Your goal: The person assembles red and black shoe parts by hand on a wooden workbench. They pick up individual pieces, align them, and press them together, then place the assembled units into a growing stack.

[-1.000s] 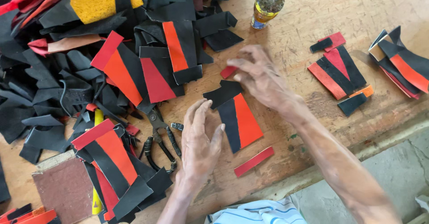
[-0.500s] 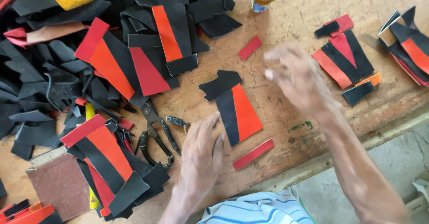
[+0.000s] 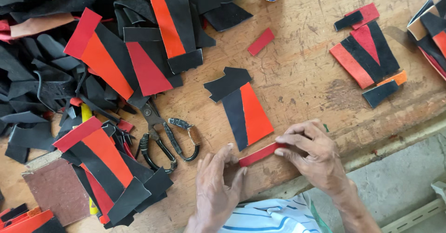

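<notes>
At six o'clock on desk (image 3: 306, 75): right hand (image 3: 313, 156) fingers pinch red strip (image 3: 260, 154), its right end hidden. Left hand (image 3: 216, 186) released, flat, fingertips touching strip's left end. Scissors (image 3: 165, 137) at nine o'clock, blades under scraps.

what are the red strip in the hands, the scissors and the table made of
The red strip, pinched by the right hand and touched by the left hand, looks like matte leather or suede: flat, cleanly cut, no shine. The scissors look like dark, dull metal with worn, wrapped handle loops. The table is bare wood, with visible grain, scratches and stains.
</notes>
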